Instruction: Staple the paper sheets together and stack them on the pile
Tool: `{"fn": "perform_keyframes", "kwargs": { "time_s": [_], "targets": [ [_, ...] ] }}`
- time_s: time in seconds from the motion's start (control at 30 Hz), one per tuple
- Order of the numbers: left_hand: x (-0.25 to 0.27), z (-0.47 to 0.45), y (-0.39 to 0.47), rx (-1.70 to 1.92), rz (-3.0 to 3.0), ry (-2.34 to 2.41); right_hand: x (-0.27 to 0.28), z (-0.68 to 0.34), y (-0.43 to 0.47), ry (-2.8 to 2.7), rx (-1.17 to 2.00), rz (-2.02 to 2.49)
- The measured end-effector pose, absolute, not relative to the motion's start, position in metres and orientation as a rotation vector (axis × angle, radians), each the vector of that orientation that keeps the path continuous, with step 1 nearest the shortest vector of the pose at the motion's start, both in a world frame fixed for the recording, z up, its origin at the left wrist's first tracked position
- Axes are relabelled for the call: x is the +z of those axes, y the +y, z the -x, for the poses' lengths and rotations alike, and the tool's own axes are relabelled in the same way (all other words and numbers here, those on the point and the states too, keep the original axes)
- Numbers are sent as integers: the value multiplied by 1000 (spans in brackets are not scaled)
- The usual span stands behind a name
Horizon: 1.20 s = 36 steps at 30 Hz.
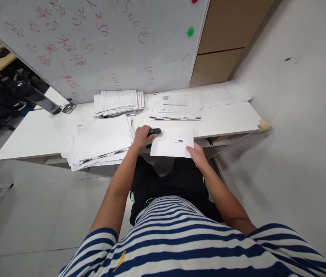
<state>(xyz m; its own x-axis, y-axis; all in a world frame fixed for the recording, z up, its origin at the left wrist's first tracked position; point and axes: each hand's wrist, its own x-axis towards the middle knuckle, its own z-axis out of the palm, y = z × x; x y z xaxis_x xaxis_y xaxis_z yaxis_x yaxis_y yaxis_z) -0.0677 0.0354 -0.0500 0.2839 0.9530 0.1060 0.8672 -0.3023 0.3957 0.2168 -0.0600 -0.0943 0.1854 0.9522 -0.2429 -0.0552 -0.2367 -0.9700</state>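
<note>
A black stapler [154, 131] is gripped in my left hand [142, 137], whose fingers are wrapped round it. Its upper arm lies over the left edge of a white sheet of paper [170, 143] with a small dark print; a lower dark part shows beneath that edge. Whether the stapler is pressed together cannot be made out. My right hand [198, 154] pinches the same paper at its lower right corner, thumb on top. The paper is held flat above my lap, at the front edge of the white table.
Left of my hands lies a large paper stack [102, 134]. Behind are another stack [119, 102] and printed sheets [177, 105] on the white table [47, 125]. A bottle [35, 96] and a computer mouse [68, 108] are at the left. A whiteboard [116, 46] rises behind.
</note>
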Motion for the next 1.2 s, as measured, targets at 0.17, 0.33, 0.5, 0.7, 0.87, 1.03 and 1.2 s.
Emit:
{"fn": "perform_keyframes", "kwargs": {
  "time_s": [0.17, 0.33, 0.5, 0.7, 0.87, 1.03, 1.2],
  "targets": [
    [-37, 71, 45, 424, -2109, 1606, -93, -210, -52, -948, 1326, 1414],
    [-17, 51, 76, 815, -1845, 1611, -93, -214, -57, -916, 1356, 1358],
    [1, 13, 95, 715, -2005, 1726, -96, -222, -58, -885, 1341, 1399],
    [-22, -13, 94, 334, -2222, 1814, -98, -226, -54, -902, 1246, 1459],
    [-45, -16, 96, 258, -2322, 1763, -102, -221, -60, -893, 1188, 1490],
    [-63, -12, 105, 403, -2318, 1709, -110, -217, -66, -874, 1147, 1517],
    [-84, -4, 114, 630, -2329, 1603, -114, -216, -66, -860, 1130, 1498]
  ]
}}
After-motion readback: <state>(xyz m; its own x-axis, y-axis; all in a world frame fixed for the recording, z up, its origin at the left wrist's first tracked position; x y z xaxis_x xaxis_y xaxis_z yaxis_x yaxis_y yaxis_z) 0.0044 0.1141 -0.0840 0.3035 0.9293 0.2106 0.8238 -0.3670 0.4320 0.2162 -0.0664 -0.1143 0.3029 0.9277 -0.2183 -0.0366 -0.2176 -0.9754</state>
